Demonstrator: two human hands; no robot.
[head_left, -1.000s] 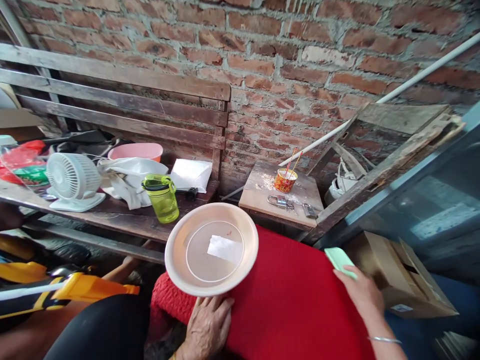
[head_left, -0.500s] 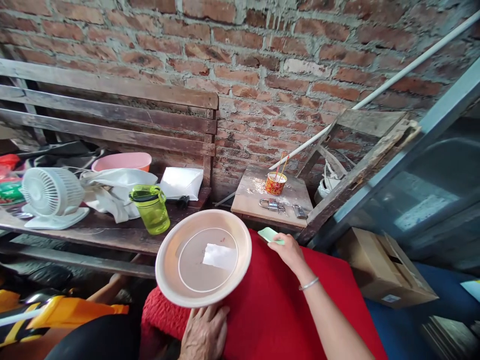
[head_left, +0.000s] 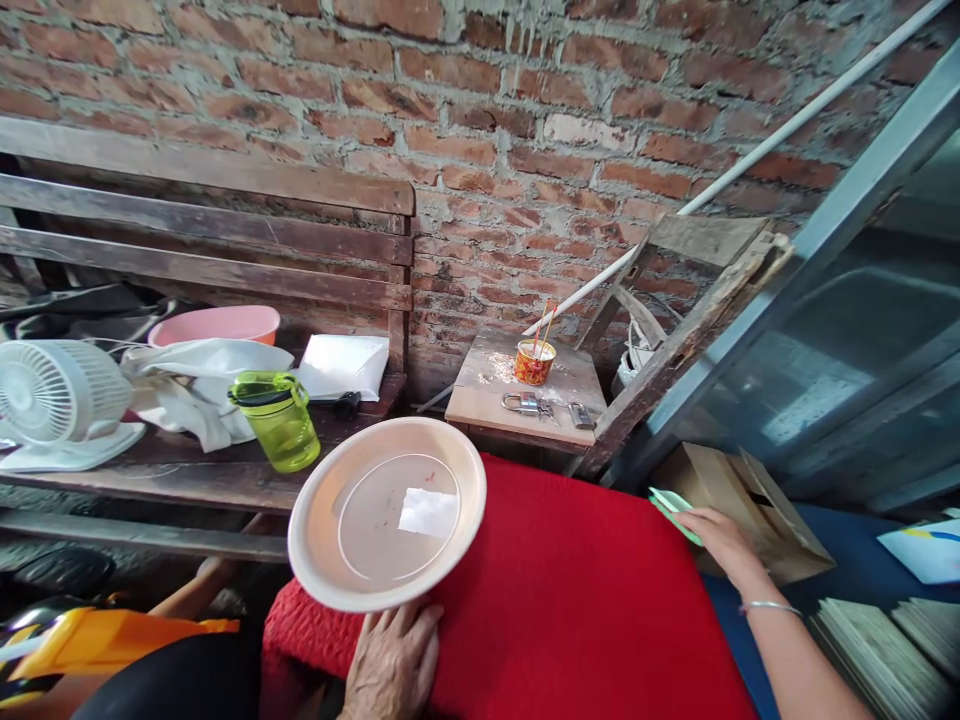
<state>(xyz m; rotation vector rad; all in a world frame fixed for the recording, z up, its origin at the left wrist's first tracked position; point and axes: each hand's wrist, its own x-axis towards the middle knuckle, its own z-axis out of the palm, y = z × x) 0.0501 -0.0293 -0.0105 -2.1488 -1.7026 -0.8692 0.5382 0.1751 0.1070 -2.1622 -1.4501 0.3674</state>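
Note:
My left hand [head_left: 394, 660] lies back-up on the red cloth [head_left: 585, 580] at the near side of a round beige plastic basin [head_left: 315, 550]. Its fingers are stretched out and the tips pass out of sight beneath the basin's rim. A white piece of paper [head_left: 427, 513] and small reddish bits lie on the basin's bottom. My right hand [head_left: 716, 545], with a silver bracelet at the wrist, is closed on a flat light green object [head_left: 675, 512] whose kind I cannot make out. That hand is over the red surface's right edge, near a cardboard box [head_left: 757, 510].
On the wooden bench [head_left: 187, 475] stand a green water bottle [head_left: 281, 425], a white fan [head_left: 64, 395], a white packet [head_left: 345, 365] and a pink basin [head_left: 214, 325]. A small table [head_left: 480, 405] holds an incense cup [head_left: 534, 363] and padlocks [head_left: 521, 403]. A person's leg [head_left: 184, 595] shows lower left.
My right hand has moved right with the green object, from the middle of the red cloth to its right edge. My left hand stays by the basin. The view has shifted slightly right.

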